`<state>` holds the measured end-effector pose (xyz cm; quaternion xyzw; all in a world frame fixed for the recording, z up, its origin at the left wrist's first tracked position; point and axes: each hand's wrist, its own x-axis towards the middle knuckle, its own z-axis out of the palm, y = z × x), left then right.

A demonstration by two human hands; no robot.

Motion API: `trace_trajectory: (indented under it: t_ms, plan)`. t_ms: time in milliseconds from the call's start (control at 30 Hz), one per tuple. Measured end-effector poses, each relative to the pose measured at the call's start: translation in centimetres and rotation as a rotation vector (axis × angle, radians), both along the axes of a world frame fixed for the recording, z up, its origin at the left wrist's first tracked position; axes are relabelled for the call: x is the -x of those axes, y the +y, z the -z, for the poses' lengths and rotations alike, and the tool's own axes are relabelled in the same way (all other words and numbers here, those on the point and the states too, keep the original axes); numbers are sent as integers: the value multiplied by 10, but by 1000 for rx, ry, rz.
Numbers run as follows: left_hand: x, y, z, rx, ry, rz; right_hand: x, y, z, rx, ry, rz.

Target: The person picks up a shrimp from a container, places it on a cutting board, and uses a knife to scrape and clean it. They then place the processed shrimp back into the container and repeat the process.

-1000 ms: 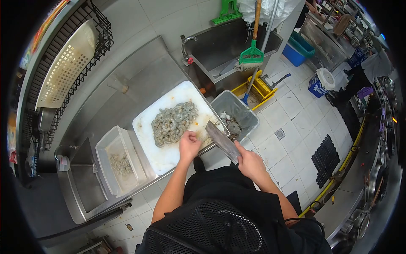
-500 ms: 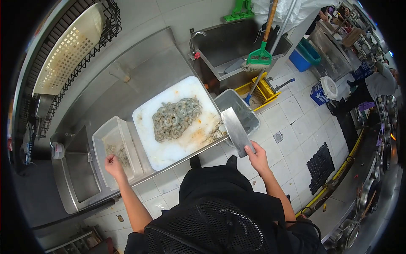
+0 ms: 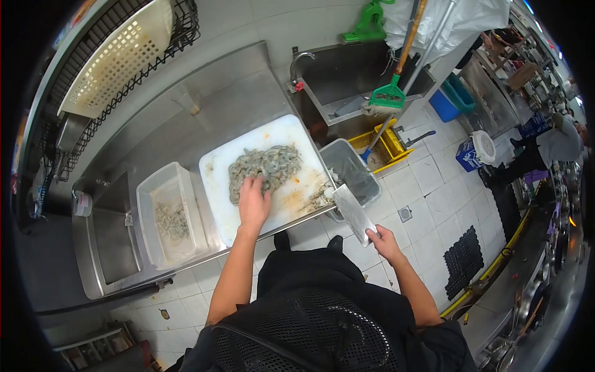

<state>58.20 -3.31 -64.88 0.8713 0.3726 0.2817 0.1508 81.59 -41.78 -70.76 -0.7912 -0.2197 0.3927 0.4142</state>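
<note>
A heap of grey raw shrimp (image 3: 270, 166) lies on the white cutting board (image 3: 220, 214), which rests on the steel counter. My left hand (image 3: 253, 201) touches the lower left side of the heap, fingers spread at the tips; whether it grips a shrimp is hidden. In my right hand (image 3: 385, 240) is a broad cleaver (image 3: 353, 212), held past the board's right edge. Scraps (image 3: 321, 197) lie at the board's lower right corner. A clear plastic tub (image 3: 199, 232) with more shrimp (image 3: 171, 220) in it is left of the board.
A grey bin (image 3: 365, 186) stands on the floor against the counter. Behind it are a yellow mop bucket (image 3: 387, 149) and a sink (image 3: 328, 74) with a tap. A smaller basin (image 3: 114, 248) is at the left. Someone in grey (image 3: 558, 146) is at the far right.
My left hand has moved right, from above the tub to the shrimp heap on the board. The cleaver stays in my right hand, slightly lower and farther right. The view has shifted a little.
</note>
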Motion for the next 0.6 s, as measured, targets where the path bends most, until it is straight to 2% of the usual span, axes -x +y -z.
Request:
trace_trajectory:
  t_ms: [100,167,200,233,300,433,500,533,567,600]
  plan:
    - [-9,4,7,123,48,-79,-8,-40,3,110,-86,-36]
    - [0,30,44,101,167,-96,0,-57,11,-56,-134,45]
    - [-1,35,50,75,115,-82,5,-64,17,-31,-155,101]
    - [-3,41,51,24,129,-28,10,-62,20,-7,-176,169]
    - [-5,31,32,43,131,-46,25,-46,-3,-200,-105,241]
    - [-10,29,34,73,9,-95,31,-8,32,-192,-54,266]
    - [-11,10,32,105,-114,-110,38,10,-11,-302,61,289]
    - [-11,0,33,149,-217,-132,36,14,-25,-235,172,246]
    - [-10,-8,37,141,-221,-134,30,18,-23,-243,170,242]
    - [-5,-16,42,287,-240,-150,29,20,-20,-236,150,185]
